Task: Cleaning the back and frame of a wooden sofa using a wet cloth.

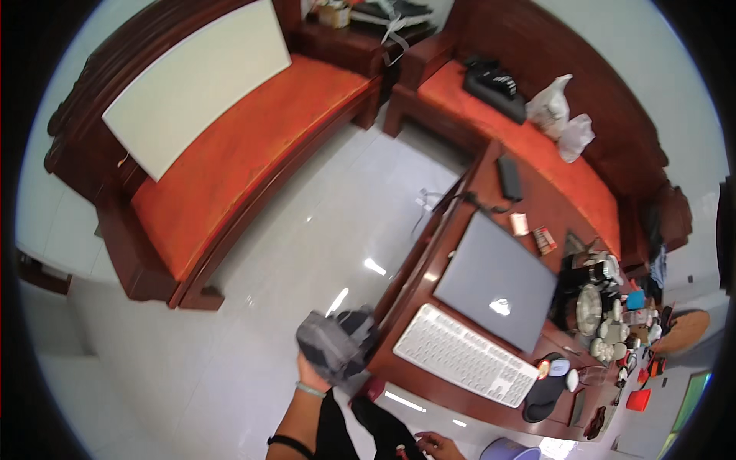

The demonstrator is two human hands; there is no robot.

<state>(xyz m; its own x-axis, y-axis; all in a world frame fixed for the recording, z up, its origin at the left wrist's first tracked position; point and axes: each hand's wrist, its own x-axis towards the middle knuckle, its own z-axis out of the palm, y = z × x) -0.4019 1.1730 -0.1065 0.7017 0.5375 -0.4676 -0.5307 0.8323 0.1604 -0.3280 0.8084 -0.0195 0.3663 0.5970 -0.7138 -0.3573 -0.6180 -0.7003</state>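
My left hand (312, 375), with a pale bangle at the wrist and a dark band on the forearm, grips a bunched grey and black cloth (330, 344). The cloth hangs over the tiled floor beside the near edge of a dark wooden table (386, 359). It hides most of my left fingers. Low in the view, my right hand (440, 445) is beside my black-clad leg, its fingers slightly bent and apart, with nothing visible in them. On the table nearest to the hands lie a white keyboard (466, 356) and a closed grey laptop (497, 282).
A wooden bench with an orange seat (247, 167) holds a leaning white board (201, 86). Another bench (443, 86) bears a black bag (494, 89) and white plastic bags (552, 109). Tea ware (589, 310) crowds the table's right side. A purple bin (512, 450) stands below.
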